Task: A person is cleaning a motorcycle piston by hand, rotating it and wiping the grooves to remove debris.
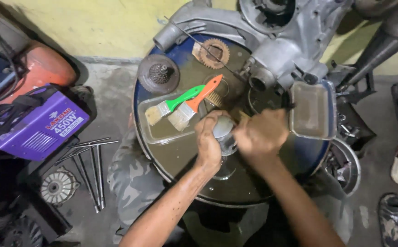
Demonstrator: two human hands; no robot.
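The small metal cylinder (224, 132) sits over the oily drum top (235, 183), near its middle. It looks hard, fairly heavy and slippery, best held round its sides. The left hand (208, 139) wraps it closed; the right hand (260, 135) closes on a brush handle (240, 115) just beside it. Beyond the cylinder, two paintbrushes (180, 105) lie in a tray (162, 132).

Both forearms reach forward, left hand (208, 142) and right hand (261, 136) curled closed together.

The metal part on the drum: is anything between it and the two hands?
Nothing visible. The left hand grips the round metal part directly, and the right hand touches its other side. The two brushes lie apart in the tray.
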